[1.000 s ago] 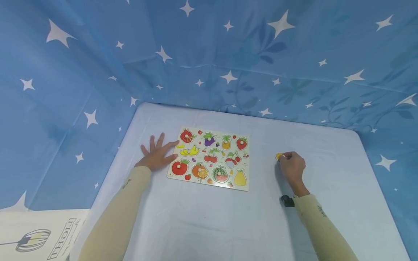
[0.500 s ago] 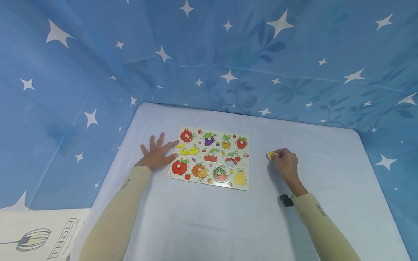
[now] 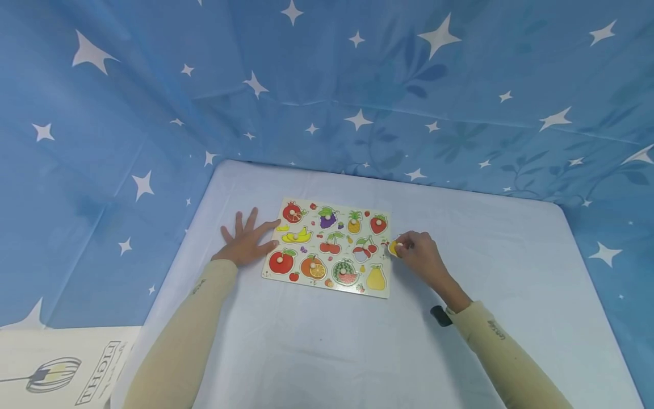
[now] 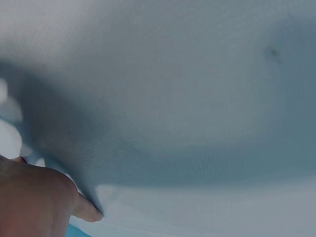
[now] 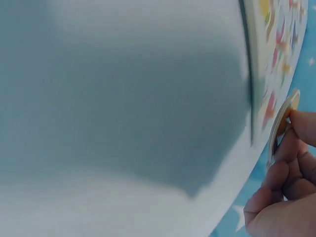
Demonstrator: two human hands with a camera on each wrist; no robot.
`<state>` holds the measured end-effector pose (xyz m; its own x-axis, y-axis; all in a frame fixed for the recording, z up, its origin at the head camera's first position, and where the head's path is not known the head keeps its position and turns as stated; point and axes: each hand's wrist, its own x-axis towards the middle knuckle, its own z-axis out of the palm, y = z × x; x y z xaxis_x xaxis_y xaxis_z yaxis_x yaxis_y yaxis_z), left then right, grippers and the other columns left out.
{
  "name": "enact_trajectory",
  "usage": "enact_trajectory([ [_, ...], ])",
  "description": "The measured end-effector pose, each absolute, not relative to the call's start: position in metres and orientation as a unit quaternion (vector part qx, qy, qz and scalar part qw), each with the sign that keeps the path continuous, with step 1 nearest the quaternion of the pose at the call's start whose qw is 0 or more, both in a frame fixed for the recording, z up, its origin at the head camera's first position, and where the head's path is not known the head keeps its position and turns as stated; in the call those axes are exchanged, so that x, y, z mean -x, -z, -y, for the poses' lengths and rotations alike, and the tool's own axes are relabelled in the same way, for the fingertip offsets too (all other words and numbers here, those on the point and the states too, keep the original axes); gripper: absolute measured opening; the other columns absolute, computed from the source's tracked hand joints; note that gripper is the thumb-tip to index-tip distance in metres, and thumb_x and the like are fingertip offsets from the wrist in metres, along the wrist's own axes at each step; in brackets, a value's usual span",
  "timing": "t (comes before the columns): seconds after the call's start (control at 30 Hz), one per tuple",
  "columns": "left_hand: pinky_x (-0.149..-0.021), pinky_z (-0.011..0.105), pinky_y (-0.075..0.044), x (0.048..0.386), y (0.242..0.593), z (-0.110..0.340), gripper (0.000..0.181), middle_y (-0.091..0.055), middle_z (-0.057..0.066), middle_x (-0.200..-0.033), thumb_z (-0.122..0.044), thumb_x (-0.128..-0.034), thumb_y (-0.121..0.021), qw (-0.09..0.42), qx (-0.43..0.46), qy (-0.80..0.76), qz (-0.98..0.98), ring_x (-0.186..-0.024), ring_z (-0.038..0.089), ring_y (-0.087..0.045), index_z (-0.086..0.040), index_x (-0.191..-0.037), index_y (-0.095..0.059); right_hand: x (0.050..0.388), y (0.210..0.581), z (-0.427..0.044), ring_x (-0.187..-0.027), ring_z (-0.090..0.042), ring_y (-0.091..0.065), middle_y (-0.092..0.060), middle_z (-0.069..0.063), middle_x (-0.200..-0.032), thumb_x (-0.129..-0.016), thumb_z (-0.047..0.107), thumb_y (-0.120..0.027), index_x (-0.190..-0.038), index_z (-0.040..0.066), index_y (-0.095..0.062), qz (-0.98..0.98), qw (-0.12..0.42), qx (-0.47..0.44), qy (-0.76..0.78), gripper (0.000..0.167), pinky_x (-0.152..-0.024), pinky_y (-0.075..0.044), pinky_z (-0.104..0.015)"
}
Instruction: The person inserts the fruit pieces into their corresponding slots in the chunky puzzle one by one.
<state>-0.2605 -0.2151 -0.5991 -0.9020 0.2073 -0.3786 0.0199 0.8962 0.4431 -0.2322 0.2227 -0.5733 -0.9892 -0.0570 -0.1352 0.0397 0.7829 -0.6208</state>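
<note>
A fruit peg puzzle board [image 3: 352,266] lies on the white-covered table in the head view. At its left edge, my left hand [image 3: 245,244] rests with fingers spread, the thumb and index finger reaching the board's border. My right hand [image 3: 423,258] pinches a yellow puzzle piece [image 3: 393,248] just beside the board's right edge. In the right wrist view the thin piece [image 5: 279,123] is seen edge-on, tilted between thumb and fingers. The yellow pear [image 3: 376,278] on the board shows no knob; most other fruits, such as the red apple [image 3: 281,262], have one.
The white cloth-covered table [image 3: 317,363] spreads around the board. Blue star-patterned curtains [image 3: 327,79] stand behind and to the left. A dark strap-like thing [image 3: 441,316] sits under the right wrist. A printed cloth [image 3: 61,369] hangs at lower left.
My right hand has carried the yellow puzzle piece leftward, from out on the table to the board's right edge. The left hand and the board have stayed put.
</note>
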Motion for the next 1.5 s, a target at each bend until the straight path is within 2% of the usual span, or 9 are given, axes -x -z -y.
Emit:
enact_trajectory([
  [0.37,-0.11,0.084,0.017,0.262,0.603,0.218,0.071,0.013,0.019,-0.178,-0.053,-0.1055,-0.06,0.212,-0.066,-0.225,-0.949,-0.156,0.052,0.025,-0.033,-0.169,-0.035,0.215,0.568,-0.198,-0.098,-0.027,-0.051,-0.059,-0.004,-0.09,-0.096,0.003,-0.076,-0.102,0.004,-0.073,-0.929,0.101,0.112,0.338,0.007,-0.078,-0.048,-0.039],
  [0.67,-0.111,0.083,0.017,0.262,0.605,0.218,0.072,0.013,0.018,-0.178,-0.054,-0.1051,-0.06,0.212,-0.065,-0.227,-0.948,-0.156,0.052,0.026,-0.033,-0.169,-0.035,0.199,0.572,-0.189,-0.091,-0.023,-0.048,-0.058,0.003,-0.084,-0.095,-0.001,-0.077,-0.098,0.006,-0.073,-0.924,0.1,0.161,0.333,0.009,-0.077,-0.043,-0.038],
  [1.13,-0.111,0.083,0.016,0.262,0.604,0.218,0.072,0.013,0.019,-0.178,-0.053,-0.1055,-0.059,0.213,-0.067,-0.222,-0.949,-0.156,0.053,0.025,-0.032,-0.17,-0.034,0.187,0.585,-0.187,-0.091,-0.021,-0.049,-0.061,0.003,-0.088,-0.094,0.001,-0.08,-0.097,0.007,-0.074,-0.932,0.137,0.141,0.305,0.009,-0.08,-0.043,-0.038],
  [1.5,-0.111,0.084,0.016,0.263,0.605,0.218,0.073,0.013,0.019,-0.178,-0.054,-0.1053,-0.06,0.211,-0.069,-0.216,-0.951,-0.156,0.053,0.024,-0.033,-0.17,-0.033,0.186,0.591,-0.187,-0.091,-0.021,-0.048,-0.058,0.004,-0.085,-0.094,0.003,-0.08,-0.098,0.008,-0.073,-0.933,0.14,0.14,0.3,0.009,-0.083,-0.039,-0.04],
])
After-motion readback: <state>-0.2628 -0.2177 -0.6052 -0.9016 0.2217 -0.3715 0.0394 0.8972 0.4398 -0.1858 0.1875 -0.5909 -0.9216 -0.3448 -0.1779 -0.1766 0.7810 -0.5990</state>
